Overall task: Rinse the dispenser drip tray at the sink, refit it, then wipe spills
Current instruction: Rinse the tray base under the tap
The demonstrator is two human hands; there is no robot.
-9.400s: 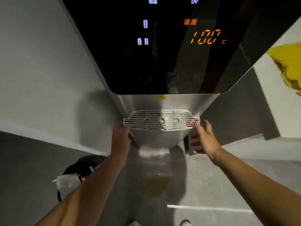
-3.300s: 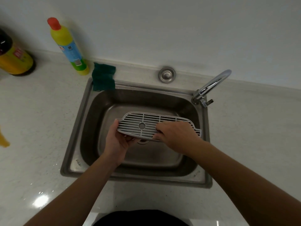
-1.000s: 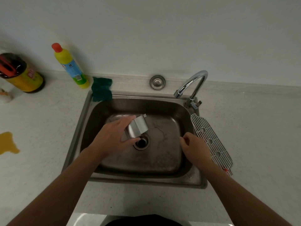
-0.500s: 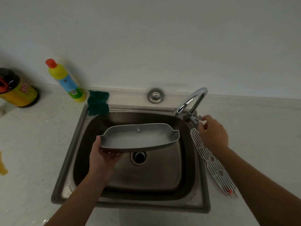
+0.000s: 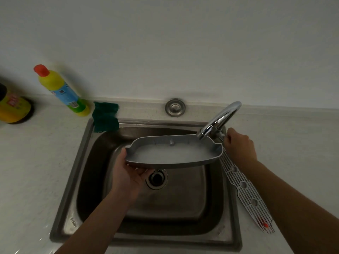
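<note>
My left hand (image 5: 128, 173) grips the left end of the grey drip tray (image 5: 172, 153) and holds it level over the steel sink (image 5: 71, 182), its right end under the spout of the chrome faucet (image 5: 218, 120). A pale film of water lies in the tray. My right hand (image 5: 240, 143) is closed around the faucet handle behind the tray's right corner. The tray's white slotted grille (image 5: 245, 189) lies on the counter along the sink's right rim, a red float at its near end.
A dark green sponge (image 5: 105, 116) sits on the sink's back left corner. A yellow detergent bottle (image 5: 60, 90) with a red cap and a yellow-labelled dark bottle (image 5: 12, 109) stand at the back left. A round steel cap (image 5: 175, 107) sits behind the sink.
The tray has moved right, so its right end sits under the spout. My right hand stays at the faucet handle. The grille has not moved.
</note>
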